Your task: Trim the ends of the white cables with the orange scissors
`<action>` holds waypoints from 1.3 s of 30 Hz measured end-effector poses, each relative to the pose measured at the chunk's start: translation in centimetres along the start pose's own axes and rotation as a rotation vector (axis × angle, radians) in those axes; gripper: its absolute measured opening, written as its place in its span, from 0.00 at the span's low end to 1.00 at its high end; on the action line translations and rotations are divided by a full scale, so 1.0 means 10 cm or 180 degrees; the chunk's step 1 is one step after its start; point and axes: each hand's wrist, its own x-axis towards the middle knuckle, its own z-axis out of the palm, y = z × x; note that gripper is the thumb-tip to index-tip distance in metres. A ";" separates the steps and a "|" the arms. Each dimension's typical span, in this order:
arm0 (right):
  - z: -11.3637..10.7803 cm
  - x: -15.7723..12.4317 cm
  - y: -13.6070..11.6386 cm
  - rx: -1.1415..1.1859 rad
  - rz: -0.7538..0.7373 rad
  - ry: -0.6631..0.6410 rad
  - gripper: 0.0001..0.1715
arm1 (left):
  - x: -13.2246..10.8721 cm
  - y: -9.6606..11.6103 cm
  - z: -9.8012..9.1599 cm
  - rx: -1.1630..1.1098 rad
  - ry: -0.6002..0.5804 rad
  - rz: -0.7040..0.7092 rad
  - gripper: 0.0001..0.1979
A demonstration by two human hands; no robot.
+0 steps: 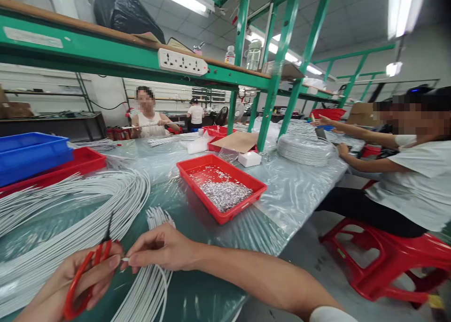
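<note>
My left hand (pixel 100 272) is closed around a pair of orange-handled scissors (pixel 78 284), their dark pointed blades aimed up and away. Its thumb and fingertip also meet at a tiny white piece in front of my right hand. My right hand (pixel 164 249) pinches the end of a white cable (pixel 126 259), fingertips almost touching the left ones. Beneath it lies a bundle of white cables (pixel 143 291), partly hidden by the hand. A larger looped bundle of white cables (pixel 116 209) spreads over the left of the table.
A red tray (pixel 186 164) of small silvery pieces stands beyond my hands on the plastic-covered table (pixel 282 195). Left are blue (pixel 35 160) and red bins (pixel 88 160). A green-framed shelf (pixel 116 57) crosses overhead. Co-workers sit opposite and at right, near a red stool (pixel 373 270).
</note>
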 end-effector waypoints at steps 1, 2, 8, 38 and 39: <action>0.02 -0.01 -0.02 0.0085 0.0021 -0.0021 0.25 | -0.12 0.11 0.08 -0.0029 -0.0024 0.0089 0.21; 0.04 -0.04 -0.05 0.0120 0.0026 -0.0031 0.24 | -0.24 0.22 0.16 -0.0072 -0.0067 0.0132 0.18; 0.10 -0.14 -0.18 -0.0446 -0.0194 0.0085 0.12 | -0.51 0.65 0.43 -0.0241 -0.0567 0.0193 0.13; 0.05 -0.11 -0.15 -0.0306 -0.0326 0.0628 0.12 | -0.46 0.53 0.43 0.2808 0.0561 0.1366 0.22; 0.06 -0.11 -0.15 -0.0254 -0.0246 0.0568 0.13 | -0.47 0.53 0.43 0.2747 0.0567 0.1385 0.21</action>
